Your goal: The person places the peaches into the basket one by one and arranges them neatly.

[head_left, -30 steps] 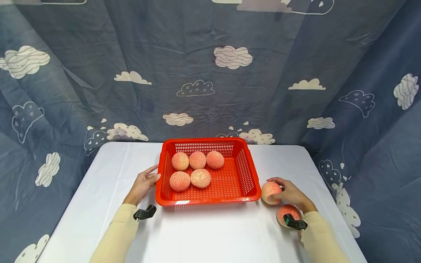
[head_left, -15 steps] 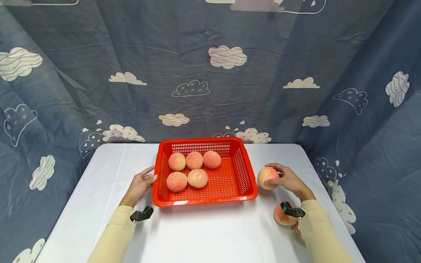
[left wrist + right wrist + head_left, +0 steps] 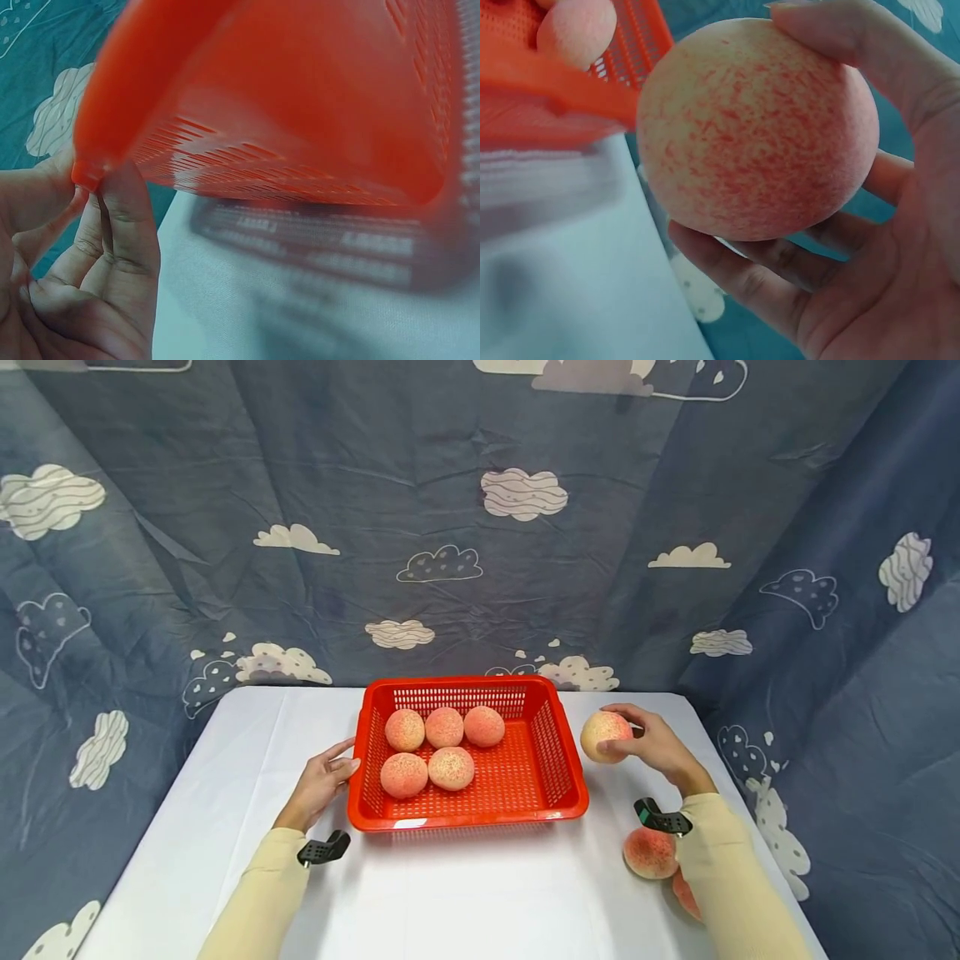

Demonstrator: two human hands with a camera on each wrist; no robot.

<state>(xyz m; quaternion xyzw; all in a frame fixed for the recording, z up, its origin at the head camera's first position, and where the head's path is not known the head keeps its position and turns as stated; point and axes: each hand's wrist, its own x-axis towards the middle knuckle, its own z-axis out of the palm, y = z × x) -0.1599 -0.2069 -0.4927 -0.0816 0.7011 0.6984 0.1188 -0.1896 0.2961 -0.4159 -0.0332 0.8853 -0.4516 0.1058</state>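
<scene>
"Peach [image 3: 606, 737]: where was it?"

"Just right of the red basket [image 3: 480, 820], clamped between the right hand's [image 3: 660, 747] thumb and fingers."

"What did handling it well call for?"

"Probably a light, even squeeze, clear of the basket, while the left hand [image 3: 318, 785], pinching the basket's left edge, steadied that."

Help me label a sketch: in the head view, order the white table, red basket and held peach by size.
1. White table
2. Red basket
3. Held peach, in the right hand; clearly smallest
</scene>
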